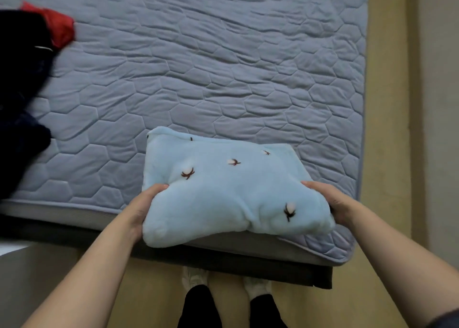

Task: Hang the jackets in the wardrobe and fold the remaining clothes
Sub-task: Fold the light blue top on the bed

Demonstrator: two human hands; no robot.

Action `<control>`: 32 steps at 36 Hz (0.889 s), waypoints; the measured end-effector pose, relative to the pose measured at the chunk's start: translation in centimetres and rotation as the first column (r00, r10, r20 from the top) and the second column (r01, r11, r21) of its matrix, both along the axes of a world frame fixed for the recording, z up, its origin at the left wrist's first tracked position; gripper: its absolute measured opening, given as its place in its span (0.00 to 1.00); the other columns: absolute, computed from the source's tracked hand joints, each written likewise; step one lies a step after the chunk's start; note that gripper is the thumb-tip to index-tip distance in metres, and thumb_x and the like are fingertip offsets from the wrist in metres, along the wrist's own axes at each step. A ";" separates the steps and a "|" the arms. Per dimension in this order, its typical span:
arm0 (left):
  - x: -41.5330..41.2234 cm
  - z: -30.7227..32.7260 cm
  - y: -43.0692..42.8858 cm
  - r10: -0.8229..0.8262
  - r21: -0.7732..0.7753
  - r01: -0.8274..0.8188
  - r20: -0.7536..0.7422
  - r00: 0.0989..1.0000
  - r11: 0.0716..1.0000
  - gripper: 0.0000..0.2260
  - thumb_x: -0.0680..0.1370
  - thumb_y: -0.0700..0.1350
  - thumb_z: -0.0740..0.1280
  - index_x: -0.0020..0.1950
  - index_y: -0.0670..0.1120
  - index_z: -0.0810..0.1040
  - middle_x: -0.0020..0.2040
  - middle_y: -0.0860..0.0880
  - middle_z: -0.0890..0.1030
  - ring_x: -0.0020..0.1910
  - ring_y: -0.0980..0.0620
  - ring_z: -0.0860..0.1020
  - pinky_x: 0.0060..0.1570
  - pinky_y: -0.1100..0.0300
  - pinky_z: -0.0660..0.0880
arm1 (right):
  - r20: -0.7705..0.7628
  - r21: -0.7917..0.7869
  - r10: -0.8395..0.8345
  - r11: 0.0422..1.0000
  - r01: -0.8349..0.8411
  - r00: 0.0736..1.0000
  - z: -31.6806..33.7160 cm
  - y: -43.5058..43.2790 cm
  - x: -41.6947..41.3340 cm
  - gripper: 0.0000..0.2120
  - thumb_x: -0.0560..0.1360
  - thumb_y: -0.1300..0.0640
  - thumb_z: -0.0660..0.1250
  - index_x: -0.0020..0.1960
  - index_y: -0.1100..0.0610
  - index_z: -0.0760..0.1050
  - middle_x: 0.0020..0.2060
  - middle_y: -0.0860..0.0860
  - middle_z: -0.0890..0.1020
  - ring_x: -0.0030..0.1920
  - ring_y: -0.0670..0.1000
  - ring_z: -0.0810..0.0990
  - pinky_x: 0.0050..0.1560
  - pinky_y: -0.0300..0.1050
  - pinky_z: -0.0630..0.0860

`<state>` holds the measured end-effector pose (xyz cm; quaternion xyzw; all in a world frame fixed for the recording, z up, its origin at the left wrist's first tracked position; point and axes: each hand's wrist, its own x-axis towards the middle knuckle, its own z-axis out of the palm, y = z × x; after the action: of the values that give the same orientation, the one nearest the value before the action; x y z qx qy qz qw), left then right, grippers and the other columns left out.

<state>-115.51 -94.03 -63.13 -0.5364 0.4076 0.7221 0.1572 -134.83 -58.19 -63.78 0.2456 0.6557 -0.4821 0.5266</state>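
Observation:
A folded light-blue fleece garment (223,191) with small brown-and-white flower marks lies at the near edge of the bed (223,67), partly overhanging it. My left hand (142,208) grips its left end, thumb on top and fingers hidden beneath. My right hand (330,201) grips its right end the same way. Dark navy clothes (19,91) and a red garment (59,27) lie heaped at the bed's left side, unfolded.
The bed has a grey-blue quilted cover with a hexagon pattern. Its right edge (360,104) borders a yellowish wooden floor (387,129). My feet in light socks (255,288) stand on the floor below the bed's near edge.

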 end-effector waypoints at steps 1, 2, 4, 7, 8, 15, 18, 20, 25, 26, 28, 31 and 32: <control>-0.2 1.8 -0.3 -0.005 0.011 0.005 -0.008 1.000 1.000 0.10 0.76 0.45 0.65 0.54 0.45 0.80 0.38 0.44 0.84 0.34 0.46 0.83 0.30 0.57 0.78 | -0.001 -0.002 0.004 1.000 -0.004 1.000 2.0 -0.3 -0.3 0.18 0.75 0.52 0.67 0.60 0.61 0.77 0.51 0.61 0.83 0.48 0.58 0.83 0.45 0.49 0.77; -0.5 3.8 -0.6 -0.009 0.021 0.010 -0.015 1.000 1.000 0.09 0.76 0.46 0.64 0.53 0.45 0.79 0.37 0.44 0.84 0.32 0.46 0.83 0.29 0.57 0.78 | -0.005 -0.006 0.013 1.000 -0.013 1.000 4.1 -0.6 -0.6 0.17 0.76 0.52 0.66 0.60 0.61 0.77 0.52 0.60 0.83 0.49 0.58 0.82 0.46 0.49 0.77; -1.1 8.3 -1.3 -0.019 0.042 0.020 -0.024 1.000 0.999 0.09 0.76 0.47 0.63 0.51 0.45 0.80 0.35 0.44 0.83 0.31 0.45 0.82 0.30 0.56 0.79 | -0.033 -0.018 0.034 0.999 -0.035 0.999 8.4 -1.4 -1.3 0.16 0.77 0.51 0.65 0.60 0.59 0.77 0.51 0.58 0.84 0.50 0.57 0.83 0.45 0.48 0.78; -2.3 15.7 -2.5 -0.047 0.023 0.049 -0.075 0.996 0.999 0.09 0.77 0.46 0.60 0.48 0.44 0.79 0.33 0.44 0.83 0.29 0.47 0.81 0.29 0.59 0.78 | -0.103 -0.037 0.039 0.998 -0.044 0.994 15.7 -2.9 -2.4 0.18 0.77 0.48 0.64 0.60 0.57 0.77 0.51 0.56 0.84 0.49 0.56 0.84 0.46 0.48 0.77; -2.7 18.4 -3.0 -0.061 0.009 0.063 -0.105 0.993 0.998 0.10 0.78 0.45 0.59 0.46 0.44 0.79 0.32 0.45 0.82 0.28 0.47 0.81 0.28 0.61 0.77 | -0.124 -0.056 0.043 0.997 -0.050 0.991 18.4 -3.5 -2.6 0.18 0.76 0.46 0.64 0.61 0.57 0.76 0.52 0.56 0.84 0.51 0.56 0.84 0.48 0.49 0.77; -2.5 36.3 -5.9 -0.090 -0.127 0.051 -0.325 0.942 0.991 0.10 0.77 0.45 0.59 0.47 0.44 0.80 0.33 0.46 0.83 0.30 0.49 0.82 0.29 0.61 0.78 | -0.271 -0.361 -0.129 0.932 0.024 0.954 35.9 -6.3 -2.1 0.19 0.77 0.47 0.61 0.63 0.55 0.75 0.54 0.55 0.83 0.51 0.53 0.84 0.47 0.46 0.81; -0.5 42.9 -6.2 -0.076 -0.183 -0.003 -0.426 0.902 0.983 0.10 0.76 0.46 0.61 0.49 0.45 0.81 0.36 0.46 0.84 0.33 0.49 0.82 0.31 0.60 0.79 | -0.314 -0.512 -0.235 0.858 0.045 0.920 41.7 -6.9 -0.7 0.19 0.79 0.49 0.57 0.65 0.57 0.73 0.50 0.54 0.85 0.47 0.51 0.84 0.43 0.43 0.82; 1.5 46.5 -6.0 -0.040 -0.196 -0.063 -0.482 0.875 0.978 0.11 0.76 0.47 0.61 0.48 0.46 0.82 0.38 0.46 0.84 0.35 0.48 0.82 0.34 0.59 0.79 | -0.310 -0.595 -0.271 0.803 0.037 0.911 44.7 -6.8 0.3 0.22 0.77 0.47 0.58 0.66 0.57 0.73 0.52 0.54 0.84 0.49 0.51 0.84 0.44 0.44 0.82; 7.3 52.6 -3.3 0.058 -0.235 -0.237 -0.584 0.809 0.943 0.12 0.76 0.48 0.61 0.46 0.47 0.83 0.36 0.47 0.84 0.32 0.50 0.82 0.32 0.61 0.78 | -0.332 -0.732 -0.236 0.675 -0.092 0.913 49.5 -6.3 2.2 0.22 0.75 0.45 0.60 0.64 0.54 0.77 0.58 0.57 0.81 0.55 0.55 0.82 0.48 0.50 0.82; 8.5 53.4 -2.3 0.071 -0.249 -0.268 -0.597 0.799 0.931 0.13 0.76 0.48 0.60 0.44 0.47 0.84 0.35 0.47 0.84 0.30 0.50 0.82 0.30 0.62 0.78 | -0.342 -0.749 -0.215 0.651 -0.127 0.915 50.1 -6.3 2.4 0.21 0.75 0.45 0.60 0.62 0.53 0.79 0.58 0.57 0.81 0.56 0.56 0.82 0.48 0.50 0.81; 11.2 54.4 -0.2 0.103 -0.273 -0.331 -0.611 0.785 0.903 0.16 0.76 0.49 0.60 0.38 0.48 0.86 0.34 0.48 0.84 0.30 0.50 0.82 0.29 0.61 0.78 | -0.352 -0.776 -0.172 0.603 -0.184 0.920 51.0 -6.6 3.0 0.20 0.75 0.45 0.61 0.60 0.52 0.80 0.59 0.57 0.81 0.57 0.56 0.81 0.48 0.50 0.81; 15.7 55.0 3.4 0.185 -0.306 -0.452 -0.620 0.762 0.838 0.16 0.76 0.49 0.61 0.36 0.49 0.85 0.33 0.48 0.83 0.30 0.51 0.81 0.30 0.63 0.77 | -0.348 -0.796 -0.082 0.553 -0.248 0.934 52.0 -7.5 4.0 0.19 0.74 0.45 0.62 0.60 0.52 0.80 0.58 0.57 0.81 0.55 0.56 0.82 0.46 0.50 0.81; 17.2 55.1 4.7 0.211 -0.320 -0.489 -0.620 0.756 0.812 0.15 0.76 0.49 0.61 0.36 0.48 0.85 0.34 0.48 0.83 0.30 0.51 0.81 0.30 0.64 0.77 | -0.357 -0.795 -0.042 0.538 -0.280 0.933 52.3 -7.9 4.4 0.19 0.74 0.45 0.61 0.59 0.52 0.81 0.57 0.56 0.82 0.54 0.56 0.83 0.45 0.50 0.81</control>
<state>-98.29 -89.28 -8.04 -0.3920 0.4840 0.7435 -0.2436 -130.43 -66.05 -11.52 -0.1663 0.4409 -0.7318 0.4924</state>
